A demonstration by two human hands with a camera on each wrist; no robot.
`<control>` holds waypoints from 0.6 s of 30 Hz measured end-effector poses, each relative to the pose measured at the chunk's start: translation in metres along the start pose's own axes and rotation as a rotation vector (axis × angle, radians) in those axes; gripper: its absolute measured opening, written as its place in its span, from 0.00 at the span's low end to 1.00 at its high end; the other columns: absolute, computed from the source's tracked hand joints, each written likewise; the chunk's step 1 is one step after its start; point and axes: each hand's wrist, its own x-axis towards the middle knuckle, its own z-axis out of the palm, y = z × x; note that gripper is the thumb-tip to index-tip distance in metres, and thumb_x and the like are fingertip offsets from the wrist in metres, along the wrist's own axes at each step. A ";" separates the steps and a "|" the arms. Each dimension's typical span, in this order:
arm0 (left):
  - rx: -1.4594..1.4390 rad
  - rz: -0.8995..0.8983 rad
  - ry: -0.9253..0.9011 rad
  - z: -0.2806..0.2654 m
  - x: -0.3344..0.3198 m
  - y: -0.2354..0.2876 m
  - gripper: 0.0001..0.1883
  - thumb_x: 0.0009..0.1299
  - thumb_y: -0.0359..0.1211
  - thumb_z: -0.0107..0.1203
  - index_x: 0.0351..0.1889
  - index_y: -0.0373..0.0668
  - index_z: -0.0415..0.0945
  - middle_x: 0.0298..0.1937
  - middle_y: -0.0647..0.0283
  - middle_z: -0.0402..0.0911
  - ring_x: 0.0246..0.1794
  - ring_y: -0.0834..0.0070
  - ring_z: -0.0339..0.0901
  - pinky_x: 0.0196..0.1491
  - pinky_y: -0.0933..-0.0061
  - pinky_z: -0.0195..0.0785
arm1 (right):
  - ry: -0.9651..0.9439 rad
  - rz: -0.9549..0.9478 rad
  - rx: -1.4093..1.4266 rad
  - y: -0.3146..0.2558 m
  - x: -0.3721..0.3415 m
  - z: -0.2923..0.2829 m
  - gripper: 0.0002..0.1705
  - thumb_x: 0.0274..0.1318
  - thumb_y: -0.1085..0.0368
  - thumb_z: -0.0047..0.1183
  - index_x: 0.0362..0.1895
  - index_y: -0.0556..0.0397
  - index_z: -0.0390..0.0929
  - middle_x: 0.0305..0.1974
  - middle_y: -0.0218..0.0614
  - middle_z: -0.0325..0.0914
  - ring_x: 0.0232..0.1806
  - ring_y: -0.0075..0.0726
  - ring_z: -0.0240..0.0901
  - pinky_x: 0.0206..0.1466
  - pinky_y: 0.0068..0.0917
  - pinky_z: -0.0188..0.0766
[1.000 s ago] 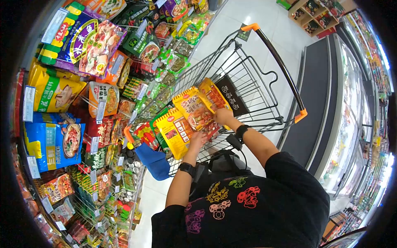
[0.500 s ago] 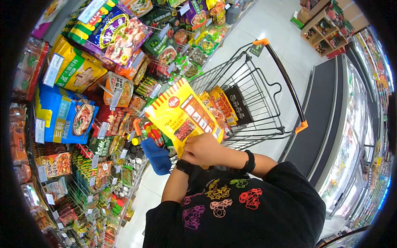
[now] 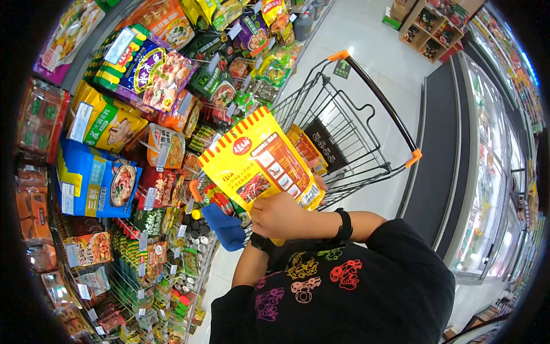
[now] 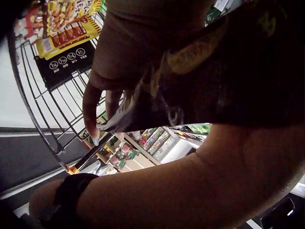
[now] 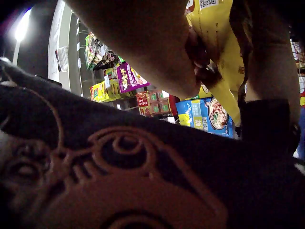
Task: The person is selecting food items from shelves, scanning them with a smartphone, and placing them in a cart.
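A large yellow seasoning packet (image 3: 258, 160) with orange edge stripes is tilted up over the cart, its back with cooking pictures facing me. My right hand (image 3: 278, 215) grips its lower left edge; in the right wrist view the fingers (image 5: 205, 67) pinch the yellow film. My left hand (image 4: 138, 47) holds the packet from behind. Most of it is hidden in the head view, where fingers (image 3: 319, 184) show past the right edge. In the left wrist view its fingers hang at the packet's dark edge. More yellow packets (image 3: 306, 150) lie in the cart.
The black wire cart (image 3: 349, 109) with orange corners stands ahead, a blue cloth-like piece (image 3: 223, 226) on its near left corner. Shelves of hanging packets, such as a blue one (image 3: 97, 180), line the left. A freezer case (image 3: 441, 160) runs along the right.
Both hands were low on the packets in the cart. One yellow packet has been lifted toward me, and the right hand has crossed left to its lower edge. The view has shifted slightly.
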 end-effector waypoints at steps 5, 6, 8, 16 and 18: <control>-0.009 0.009 -0.041 0.010 -0.001 0.004 0.34 0.65 0.60 0.32 0.60 0.44 0.57 0.58 0.61 0.64 0.55 0.72 0.63 0.56 0.69 0.58 | 0.007 -0.001 -0.003 -0.003 -0.003 -0.001 0.11 0.35 0.60 0.53 0.14 0.50 0.68 0.17 0.30 0.64 0.17 0.34 0.69 0.18 0.29 0.65; -0.011 0.018 -0.051 0.011 0.000 0.008 0.34 0.66 0.59 0.32 0.60 0.44 0.57 0.58 0.61 0.64 0.55 0.72 0.64 0.56 0.69 0.58 | 0.029 -0.005 0.012 -0.003 -0.003 -0.002 0.11 0.35 0.60 0.53 0.14 0.50 0.68 0.17 0.30 0.64 0.17 0.34 0.69 0.18 0.29 0.65; -0.012 0.054 -0.067 0.014 0.000 0.016 0.34 0.66 0.59 0.32 0.59 0.44 0.57 0.57 0.61 0.64 0.55 0.72 0.64 0.56 0.69 0.58 | 0.078 -0.073 0.091 -0.001 0.001 -0.006 0.10 0.33 0.62 0.53 0.13 0.51 0.67 0.17 0.31 0.64 0.17 0.34 0.68 0.18 0.29 0.64; 0.302 0.482 0.399 0.033 -0.034 0.110 0.18 0.70 0.45 0.39 0.50 0.45 0.66 0.41 0.65 0.73 0.37 0.78 0.72 0.38 0.78 0.66 | 0.397 -0.045 0.403 0.043 0.033 -0.022 0.04 0.32 0.76 0.45 0.15 0.57 0.63 0.22 0.36 0.64 0.23 0.37 0.62 0.25 0.27 0.59; 0.312 0.758 0.505 0.046 -0.060 0.118 0.13 0.69 0.40 0.44 0.43 0.42 0.67 0.37 0.67 0.74 0.33 0.83 0.71 0.32 0.82 0.66 | 0.295 0.182 0.539 0.045 0.040 -0.018 0.04 0.37 0.78 0.40 0.16 0.59 0.61 0.29 0.37 0.65 0.29 0.30 0.60 0.33 0.21 0.57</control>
